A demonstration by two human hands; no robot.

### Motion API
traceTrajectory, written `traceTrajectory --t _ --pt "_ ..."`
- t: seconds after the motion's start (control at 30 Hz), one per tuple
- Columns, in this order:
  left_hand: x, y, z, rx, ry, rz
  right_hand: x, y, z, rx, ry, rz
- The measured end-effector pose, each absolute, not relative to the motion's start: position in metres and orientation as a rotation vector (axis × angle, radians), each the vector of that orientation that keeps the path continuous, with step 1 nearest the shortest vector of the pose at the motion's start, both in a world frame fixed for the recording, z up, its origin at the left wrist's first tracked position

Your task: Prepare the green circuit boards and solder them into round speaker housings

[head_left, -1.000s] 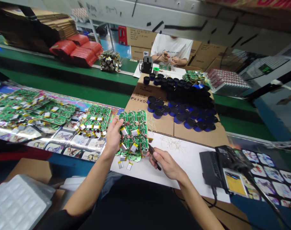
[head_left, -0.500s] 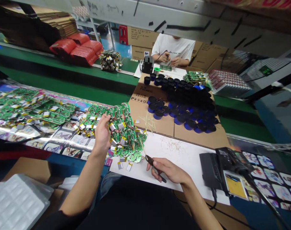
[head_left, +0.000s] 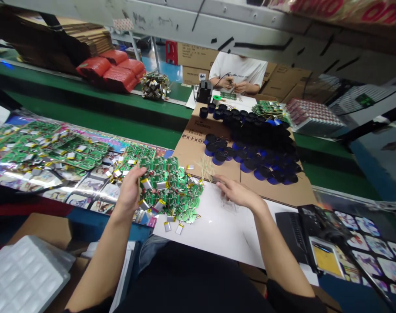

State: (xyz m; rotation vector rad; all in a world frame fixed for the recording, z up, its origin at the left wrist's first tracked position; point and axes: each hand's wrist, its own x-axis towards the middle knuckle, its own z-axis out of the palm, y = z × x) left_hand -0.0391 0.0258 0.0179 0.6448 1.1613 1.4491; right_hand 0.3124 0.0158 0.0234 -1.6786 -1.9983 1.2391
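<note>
My left hand (head_left: 129, 192) grips the near-left edge of a heap of green circuit boards (head_left: 172, 189) with small silver pouch batteries and thin wires attached. My right hand (head_left: 237, 193) lies flat with its fingers extended on a white sheet (head_left: 224, 226), its fingertips near a cardboard edge and right of the heap. No tool shows in it. Two loose pouch batteries (head_left: 172, 227) lie just below the heap.
Left of the heap, more boards (head_left: 48, 148) lie on a shiny printed sheet. Black-and-blue cylinders (head_left: 250, 156) stand on cardboard (head_left: 198, 152) ahead. A black electronic unit (head_left: 302, 234) sits to the right. A co-worker (head_left: 237, 71) handles something across the green bench.
My right hand has moved up and left and opened flat, and the black-handled tool no longer shows in it. The heap of boards sits more compactly beside my left hand.
</note>
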Motion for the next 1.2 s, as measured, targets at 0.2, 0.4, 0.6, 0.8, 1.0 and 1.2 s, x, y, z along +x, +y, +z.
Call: traceTrajectory --t 0.2,0.4,0.6,0.8,1.0,1.2 --pt "-0.041 0.016 0.026 1.178 1.146 1.222 0.323 0.028 0.028 -1.812 -2.241 1.08" --pt "-0.036 0.023 0.056 1.798 1.108 1.119 0.321 0.017 0.028 -1.768 -2.093 1.036" --pt "-0.016 0.034 0.103 2.166 0.755 0.745 0.288 0.0 0.072 -1.299 -1.93 1.134" --pt "0.004 0.044 0.108 2.388 0.684 0.586 0.265 -0.01 0.081 -1.123 -2.032 0.965" --pt "0.017 0.039 0.107 2.541 0.895 0.819 0.267 -0.018 0.062 -1.365 -1.912 0.775" --pt "0.011 0.002 0.111 2.304 0.748 0.661 0.264 -0.026 0.054 -1.414 -1.597 0.631"
